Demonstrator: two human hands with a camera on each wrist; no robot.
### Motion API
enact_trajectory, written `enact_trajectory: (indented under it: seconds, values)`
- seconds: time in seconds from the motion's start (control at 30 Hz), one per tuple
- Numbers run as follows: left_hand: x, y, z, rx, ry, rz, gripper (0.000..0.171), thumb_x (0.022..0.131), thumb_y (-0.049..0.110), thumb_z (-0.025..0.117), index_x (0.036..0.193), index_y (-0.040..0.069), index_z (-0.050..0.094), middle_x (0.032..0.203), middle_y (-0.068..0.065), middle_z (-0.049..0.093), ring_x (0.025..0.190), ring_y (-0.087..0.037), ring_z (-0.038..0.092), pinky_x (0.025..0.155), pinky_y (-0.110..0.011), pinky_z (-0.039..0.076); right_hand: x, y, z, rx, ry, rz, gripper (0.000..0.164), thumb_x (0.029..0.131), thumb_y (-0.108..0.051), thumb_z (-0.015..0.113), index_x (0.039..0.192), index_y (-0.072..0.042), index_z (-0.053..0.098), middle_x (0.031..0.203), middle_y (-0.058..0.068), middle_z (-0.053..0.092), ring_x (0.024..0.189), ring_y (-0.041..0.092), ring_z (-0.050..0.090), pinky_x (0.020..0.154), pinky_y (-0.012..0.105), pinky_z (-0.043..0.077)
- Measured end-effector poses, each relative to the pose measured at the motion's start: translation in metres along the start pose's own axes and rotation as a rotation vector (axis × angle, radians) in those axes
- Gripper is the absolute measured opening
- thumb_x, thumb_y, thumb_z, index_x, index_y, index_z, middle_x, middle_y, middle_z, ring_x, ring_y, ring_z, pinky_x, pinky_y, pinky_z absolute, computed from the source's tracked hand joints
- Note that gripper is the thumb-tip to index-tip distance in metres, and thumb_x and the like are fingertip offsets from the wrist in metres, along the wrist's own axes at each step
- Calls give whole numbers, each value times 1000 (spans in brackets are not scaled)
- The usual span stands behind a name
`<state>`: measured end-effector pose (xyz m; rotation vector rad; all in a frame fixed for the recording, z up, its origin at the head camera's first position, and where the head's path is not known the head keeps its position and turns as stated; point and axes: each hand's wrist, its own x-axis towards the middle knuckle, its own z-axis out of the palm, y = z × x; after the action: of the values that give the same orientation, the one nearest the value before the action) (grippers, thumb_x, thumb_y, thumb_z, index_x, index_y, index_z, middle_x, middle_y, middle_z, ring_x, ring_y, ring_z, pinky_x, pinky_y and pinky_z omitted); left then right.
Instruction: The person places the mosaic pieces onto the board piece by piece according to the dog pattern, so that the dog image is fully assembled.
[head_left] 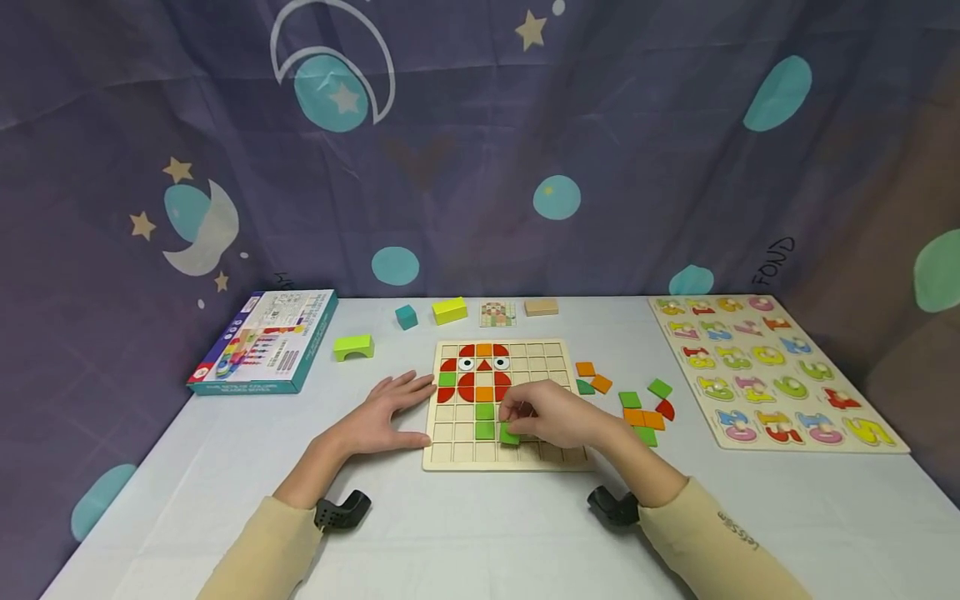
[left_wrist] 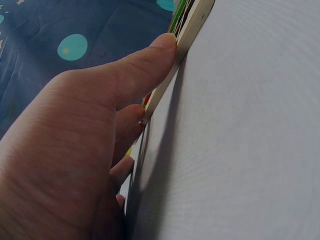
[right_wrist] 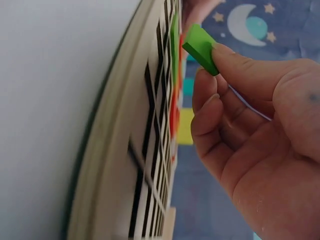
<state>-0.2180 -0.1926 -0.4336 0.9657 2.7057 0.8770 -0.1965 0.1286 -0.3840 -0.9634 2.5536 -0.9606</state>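
Observation:
A wooden grid board lies mid-table, partly filled with red, orange and green tiles and two eye tiles. Two green squares sit in its cells below the red shapes. My right hand pinches a green square tile between thumb and fingertips, just over the board to the right of those squares. In the right wrist view the tile is tilted and raised off the grid. My left hand has its fingers spread, with thumb and fingertips touching the board's left edge; the left wrist view shows the thumb against its side.
Right of the board lie loose green squares, orange squares and a red quarter piece. A number puzzle lies at far right. A boxed set, blocks and a pattern card stand toward the back.

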Motion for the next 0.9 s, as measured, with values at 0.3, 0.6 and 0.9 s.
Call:
enact_trajectory:
  seconds: [0.3,0.6,0.9]
  values:
    - [1,0,0,-9,-1,-5,85,85,49,78,152,9,46,161,-3,35,152,-31,15,121,-55,5,19,-13,20,-16,-45,-45,6,94,-6,72,92,-11,69,79,-9,60,75,10,55,72,26,51]
    - [2,-2,0,9,-2,-5,84,84,47,78,153,10,46,161,-2,35,152,-30,16,121,-54,5,19,-19,26,-63,-78,-40,10,93,-8,73,91,-17,70,78,-10,59,74,9,54,71,26,49]
    - [2,-3,1,-3,3,2,84,85,48,78,152,9,46,161,-3,36,152,-33,16,121,-56,6,16,-18,19,-50,-55,-23,8,91,-9,76,97,-13,72,84,-10,60,79,11,56,74,27,51]
